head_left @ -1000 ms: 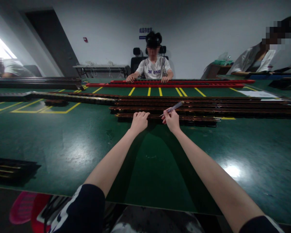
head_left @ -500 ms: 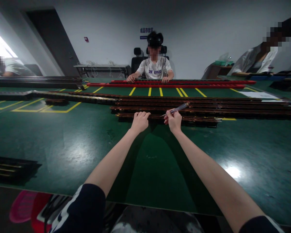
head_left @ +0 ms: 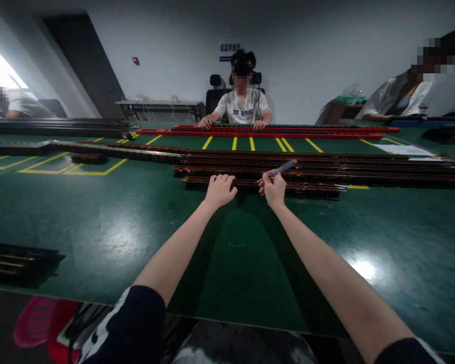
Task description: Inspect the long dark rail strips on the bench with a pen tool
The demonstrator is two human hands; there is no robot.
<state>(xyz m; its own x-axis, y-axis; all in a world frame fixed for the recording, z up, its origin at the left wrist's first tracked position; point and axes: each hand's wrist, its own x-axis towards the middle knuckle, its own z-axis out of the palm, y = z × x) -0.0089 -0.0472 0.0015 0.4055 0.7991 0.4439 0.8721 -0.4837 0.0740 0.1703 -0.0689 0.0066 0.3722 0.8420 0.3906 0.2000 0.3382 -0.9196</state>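
My right hand (head_left: 273, 189) is closed around a screwdriver (head_left: 282, 168) with a clear handle. Its thin shaft slants down to the left, and its tip is at or just above the nearest dark strip (head_left: 311, 190). On that same strip, further left, my left hand (head_left: 220, 191) rests with curved fingers over the top and the thumb at the near side. The fingertips are partly hidden, but the hand appears to hold the strip. Behind both hands lies a stack of long dark strips (head_left: 364, 167) with coppery edges.
The green table (head_left: 250, 273) has yellow tape lines. Red rails (head_left: 326, 134) lie across it, in front of a seated person (head_left: 242, 103). More dark strips (head_left: 15, 263) sit at the left front, and long dark profiles (head_left: 53, 129) at the left back. Other people sit at both sides.
My right hand and the screwdriver have shifted slightly to the right. My left thumb has moved down, a little away from the fingers. The strips look unmoved.
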